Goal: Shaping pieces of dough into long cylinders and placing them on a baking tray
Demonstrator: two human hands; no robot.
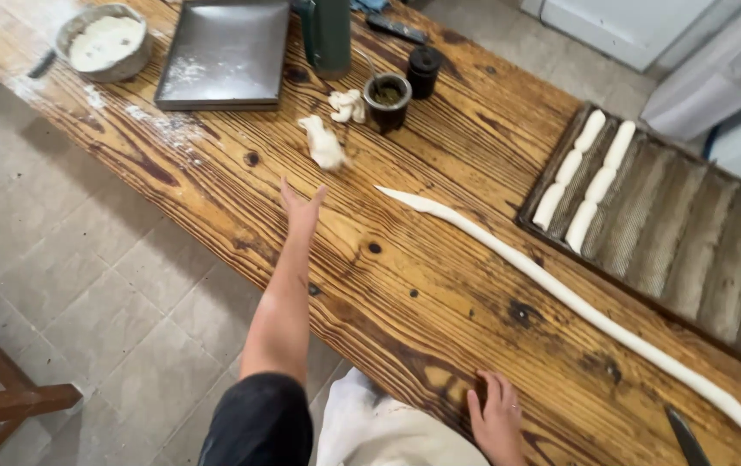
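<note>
My left hand [301, 205] is stretched out over the wooden table [439, 285], fingers spread, holding nothing. A lump of dough [324, 144] lies just beyond its fingertips, blurred. My right hand [500, 420] rests flat on the table's near edge, empty. A long thin rope of dough [577, 306] runs diagonally across the table to the right of both hands.
A corrugated baking tray [698, 242] at the right holds several short dough pieces [586, 177]. A flat metal tray [224, 53], a bowl of flour [105, 41], a green flask [327, 34], a dark cup [386, 99] and a small dough scrap [347, 105] stand at the far side. A knife tip [685, 436] lies bottom right.
</note>
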